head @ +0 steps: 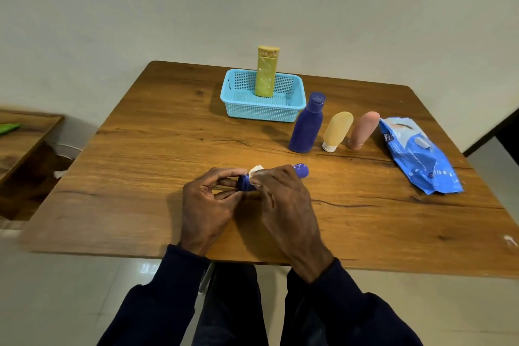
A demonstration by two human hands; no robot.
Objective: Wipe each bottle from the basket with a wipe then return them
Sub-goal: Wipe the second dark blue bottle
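Observation:
A small blue bottle (300, 170) lies sideways between my hands near the table's front. My left hand (207, 202) pinches its capped end. My right hand (283, 199) is curled over its body, pressing a white wipe (256, 170) against it; most of the bottle is hidden. A light blue basket (262, 111) stands at the back with a yellow-green bottle (266, 71) upright inside. To the basket's right, on the table, stand a tall dark blue bottle (307, 125), a yellow tube (337, 130) and a pink tube (363, 129).
A blue pack of wipes (418, 154) lies at the table's right side. The wooden table (140, 163) ends close to my body. A lower wooden surface (25, 137) with a green object (8, 128) sits to the left.

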